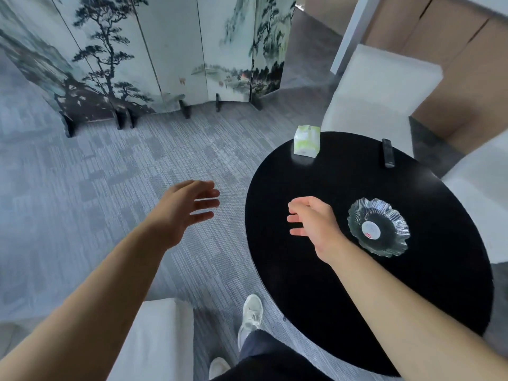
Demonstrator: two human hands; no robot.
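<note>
As R hand hovers, dish: sticker.

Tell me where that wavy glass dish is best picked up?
Pinch the glass dish by its flared rim nearest the right hand, coming from that side: it lies flat and shallow, so probably only the raised scalloped edge gives purchase.

Bare forearms, dark trousers, white lace-up sneakers.
</note>
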